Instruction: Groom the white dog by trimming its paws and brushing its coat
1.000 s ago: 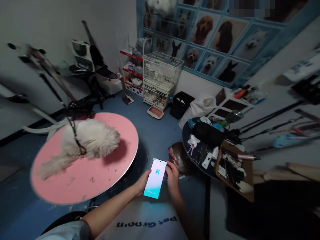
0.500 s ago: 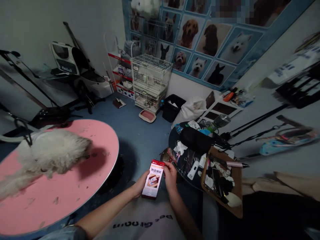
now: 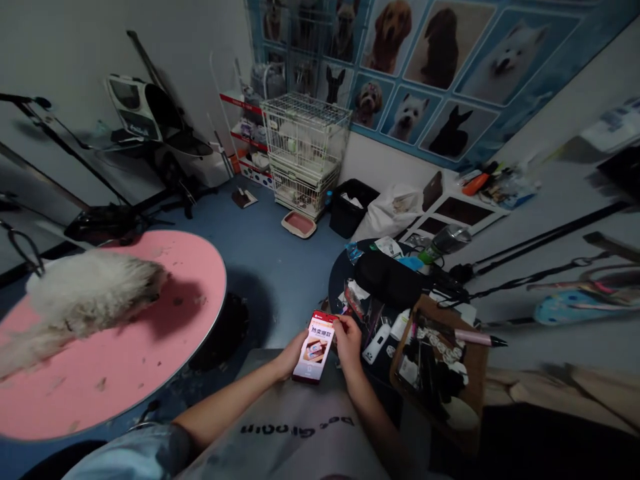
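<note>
A smartphone [image 3: 314, 348] with a lit red and white screen is held over my lap, in front of a grey apron [image 3: 300, 407]. My left hand [image 3: 293, 357] grips its left edge, and its fingers pass behind the phone. At the upper right edge, my right hand [image 3: 347, 339] holds the phone too, with the thumb near the screen. To my left, a white fluffy dog [image 3: 95, 287] lies on a round pink grooming table [image 3: 200, 293] scattered with tufts of hair.
On my right stands a dark round table [image 3: 343, 273] bearing a black case [image 3: 387, 277], a white clipper [image 3: 376, 343] and a brown tray [image 3: 473, 427] of tools. Farther back are a wire cage [image 3: 305, 143], a black bin [image 3: 345, 220] and a pink litter tray [image 3: 299, 225] on the blue floor.
The view has shifted, so the phone and both hands appear slightly higher and farther right. Both hands keep hold of the phone, and its screen looks the same.
</note>
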Demonstrator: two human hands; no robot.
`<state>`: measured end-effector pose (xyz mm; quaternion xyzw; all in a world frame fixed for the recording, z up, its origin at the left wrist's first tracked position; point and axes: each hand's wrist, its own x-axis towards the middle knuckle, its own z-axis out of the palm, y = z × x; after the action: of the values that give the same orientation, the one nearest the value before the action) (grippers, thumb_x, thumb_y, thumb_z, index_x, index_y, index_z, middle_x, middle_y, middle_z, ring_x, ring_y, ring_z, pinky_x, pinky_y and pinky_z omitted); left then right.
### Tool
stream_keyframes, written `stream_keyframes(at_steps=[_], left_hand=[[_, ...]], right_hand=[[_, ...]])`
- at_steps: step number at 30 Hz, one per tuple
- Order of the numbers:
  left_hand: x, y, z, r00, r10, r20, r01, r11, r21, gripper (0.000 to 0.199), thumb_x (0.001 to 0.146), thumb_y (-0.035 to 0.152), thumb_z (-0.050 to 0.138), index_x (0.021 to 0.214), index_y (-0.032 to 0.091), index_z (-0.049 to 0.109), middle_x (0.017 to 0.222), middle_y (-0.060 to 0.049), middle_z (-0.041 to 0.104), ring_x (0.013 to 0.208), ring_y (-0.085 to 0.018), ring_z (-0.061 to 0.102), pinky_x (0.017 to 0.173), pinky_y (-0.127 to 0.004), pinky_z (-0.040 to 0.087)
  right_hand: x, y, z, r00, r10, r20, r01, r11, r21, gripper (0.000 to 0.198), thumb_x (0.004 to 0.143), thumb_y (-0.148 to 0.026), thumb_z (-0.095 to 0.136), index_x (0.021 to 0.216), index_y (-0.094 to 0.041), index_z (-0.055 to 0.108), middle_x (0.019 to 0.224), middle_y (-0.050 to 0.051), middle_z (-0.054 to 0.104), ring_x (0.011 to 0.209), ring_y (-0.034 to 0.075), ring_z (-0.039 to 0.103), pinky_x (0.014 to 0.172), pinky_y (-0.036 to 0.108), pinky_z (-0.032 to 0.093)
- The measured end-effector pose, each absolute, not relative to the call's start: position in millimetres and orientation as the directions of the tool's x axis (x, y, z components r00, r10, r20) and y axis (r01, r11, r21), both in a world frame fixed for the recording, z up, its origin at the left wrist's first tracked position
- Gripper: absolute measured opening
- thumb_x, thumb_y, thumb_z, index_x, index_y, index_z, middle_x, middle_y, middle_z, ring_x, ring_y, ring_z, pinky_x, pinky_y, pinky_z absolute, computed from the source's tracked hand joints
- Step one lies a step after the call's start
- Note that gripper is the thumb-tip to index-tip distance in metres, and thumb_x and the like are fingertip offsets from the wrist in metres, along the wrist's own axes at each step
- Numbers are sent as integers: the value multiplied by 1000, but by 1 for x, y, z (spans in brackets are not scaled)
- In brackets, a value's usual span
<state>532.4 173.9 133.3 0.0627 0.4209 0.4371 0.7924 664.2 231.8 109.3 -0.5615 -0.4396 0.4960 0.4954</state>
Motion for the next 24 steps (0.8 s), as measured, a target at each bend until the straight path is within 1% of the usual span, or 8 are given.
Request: stream_keyframes(at_steps=[3, 6, 8, 11, 14, 18, 21, 24], left_hand=[[534, 181, 127, 331, 730, -598, -606, 650, 457, 48, 89, 48, 41, 95, 9, 68, 79, -9, 72, 66, -18, 63, 76, -31, 44], [533, 188, 119, 368, 704, -608, -563, 689, 456, 61, 89, 59, 36, 100, 8, 67, 79, -10, 71, 63, -18, 62, 70, -30, 44], [530, 193, 115, 370, 697, -615, -555, 696, 455, 64, 88, 62, 35, 105, 8, 66, 82, -11, 72, 66, -19, 63, 69, -29, 45], [524, 201, 118, 401, 702, -588, -575, 693, 435, 66, 88, 62, 34, 114, 8, 62, 94, -13, 71, 82, -23, 66, 80, -32, 45], [514, 208, 123, 444, 696, -564, -582, 703, 409, 69, 88, 62, 32, 121, 7, 58, 104, -15, 70, 98, -26, 63, 92, -37, 41], [502, 217, 124, 428, 729, -534, -630, 664, 403, 67, 91, 59, 30, 124, 7, 56, 108, -15, 69, 106, -27, 61, 100, -40, 36], [494, 223, 121, 419, 752, -509, -673, 633, 382, 67, 92, 57, 27, 122, 6, 58, 105, -15, 70, 104, -27, 62, 102, -40, 34], [486, 228, 122, 425, 763, -487, -699, 618, 360, 69, 92, 57, 25, 120, 5, 59, 103, -17, 70, 100, -28, 64, 102, -42, 35]], right_hand=[[673, 233, 107, 160, 977, -144, -16, -143, -990, 28, 70, -41, 61, 82, -16, 69, 78, 5, 70, 72, 20, 63, 68, 32, 50], [680, 228, 108, 207, 969, -135, 46, -148, -988, 28, 71, -39, 61, 84, -16, 71, 84, 6, 71, 79, 21, 63, 74, 34, 49], [682, 221, 109, 217, 969, -120, 88, -142, -986, 28, 72, -38, 60, 86, -16, 72, 88, 7, 71, 82, 22, 63, 77, 35, 48], [679, 208, 110, 208, 970, -128, 128, -157, -979, 29, 73, -35, 59, 92, -17, 72, 90, 7, 70, 80, 21, 63, 74, 35, 49], [669, 200, 110, 199, 970, -136, 148, -167, -975, 31, 73, -34, 59, 96, -17, 72, 89, 6, 69, 76, 20, 62, 71, 34, 50], [653, 201, 112, 166, 981, -98, 162, -125, -979, 36, 73, -31, 60, 106, -18, 69, 89, 5, 68, 79, 20, 62, 75, 35, 51], [641, 203, 112, 91, 993, -78, 196, -95, -976, 50, 70, -26, 63, 120, -20, 61, 105, 7, 66, 92, 22, 62, 84, 38, 50], [630, 203, 109, 14, 999, -52, 228, -54, -972, 69, 66, -22, 66, 133, -23, 49, 128, 9, 54, 113, 26, 55, 95, 41, 46]])
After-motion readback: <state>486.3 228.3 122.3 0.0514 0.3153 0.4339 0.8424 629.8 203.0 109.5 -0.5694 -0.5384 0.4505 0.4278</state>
